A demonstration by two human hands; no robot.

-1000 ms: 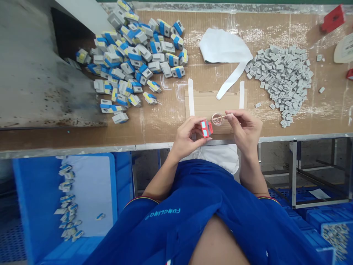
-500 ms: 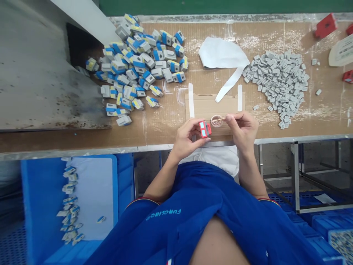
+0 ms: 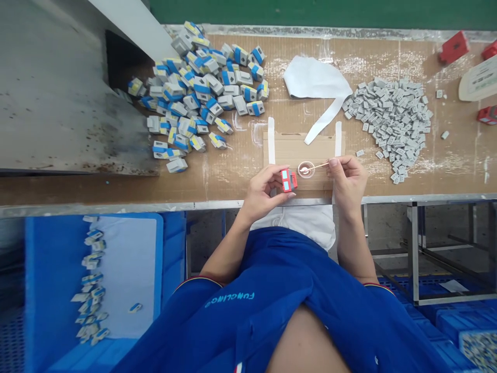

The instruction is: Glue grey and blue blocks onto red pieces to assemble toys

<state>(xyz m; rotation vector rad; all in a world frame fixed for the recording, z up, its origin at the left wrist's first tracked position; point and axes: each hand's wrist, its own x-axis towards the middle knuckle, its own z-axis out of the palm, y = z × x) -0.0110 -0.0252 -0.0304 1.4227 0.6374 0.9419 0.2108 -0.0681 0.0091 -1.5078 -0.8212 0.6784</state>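
Observation:
Between the thumb and fingers of my left hand (image 3: 265, 190) is a small red toy vehicle part (image 3: 288, 180) with pale blue windows and a grey section. My right hand (image 3: 348, 182) pinches a thin stick (image 3: 320, 165), which looks like a cotton swab. Its whitish tip is inside a small round clear cup (image 3: 306, 170), just right of the red part. Under the cup lies a cardboard piece (image 3: 303, 142), held down by white tape strips. Above it rests a white cloth-like piece (image 3: 316, 77) with a long tail.
Grey, blue and yellow toy parts (image 3: 205, 88) are heaped at the left beside a metal machine (image 3: 70, 103). Small grey pieces (image 3: 396, 119) form a pile at the right. Red parts (image 3: 454, 46) and a translucent container (image 3: 479, 80) stand far right. A blue bin (image 3: 159, 269) sits below left.
The stick's tip now shows inside the cup, and my right hand has shifted slightly right. My left hand still holds the red part. The whole view has shifted a little.

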